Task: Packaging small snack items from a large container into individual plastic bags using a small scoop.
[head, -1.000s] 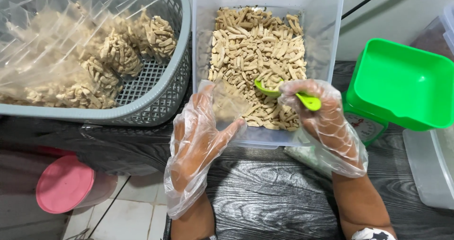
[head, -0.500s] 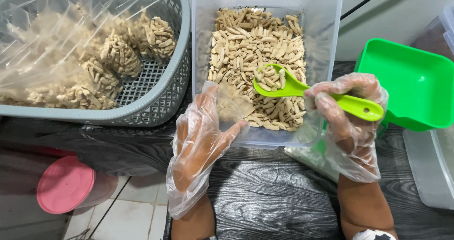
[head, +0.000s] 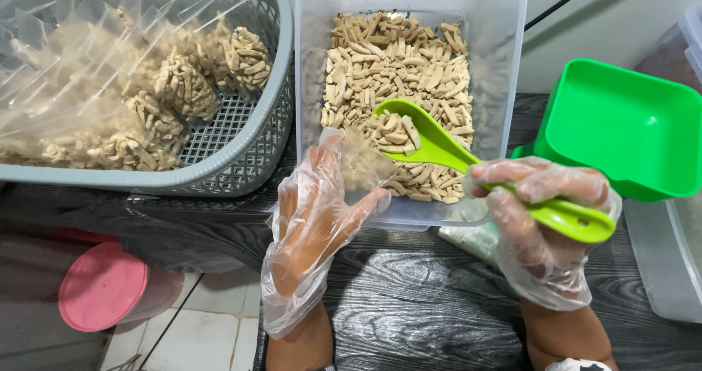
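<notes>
Over dark woodgrain table [head: 409, 305], right hand [head: 545, 225] grips loaded green scoop [head: 439, 144]; left hand [head: 314, 217] pinches clear bag [head: 358, 162]

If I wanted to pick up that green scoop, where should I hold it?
Probably by the long flat handle end, from the right, as the right hand holds the green scoop. Its bowl is loaded with snack sticks, so keep it level.

- I see a dark wood-grain worktop [head: 409, 298].
- Below its left edge I make out pale floor tiles [head: 212, 327].
- A plain light wall [head: 607, 20] stands behind.
</notes>
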